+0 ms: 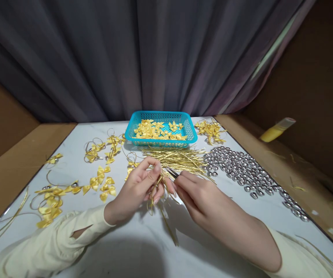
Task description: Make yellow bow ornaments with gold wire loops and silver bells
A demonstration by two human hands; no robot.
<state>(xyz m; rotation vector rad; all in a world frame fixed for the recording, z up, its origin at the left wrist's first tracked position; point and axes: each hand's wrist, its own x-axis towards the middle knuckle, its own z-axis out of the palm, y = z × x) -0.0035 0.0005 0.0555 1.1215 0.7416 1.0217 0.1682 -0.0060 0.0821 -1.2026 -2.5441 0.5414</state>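
My left hand [143, 179] is closed, thumb and fingers pinching a few strands of gold cord [167, 222] whose ends hang down toward the table. Close beside it, my right hand [197, 193] is closed around a slim dark tool with narrow tips [171, 172], either tweezers or small scissors; I cannot tell which. Those tips lie right by the cord at my left fingers. Behind both hands lies a pile of cut gold cords [178, 158]. Yellow ribbon bows [50, 204] with cord loops and silver beads are spread to the left.
A blue plastic basket [194, 133] with yellow bows stands at the back. Many shiny silver beads [238, 166] cover the right side. More bows [209, 129] lie behind them. A yellow-filled tube [276, 130] is at far right. Cardboard walls and a grey curtain [155, 58] surround the table.
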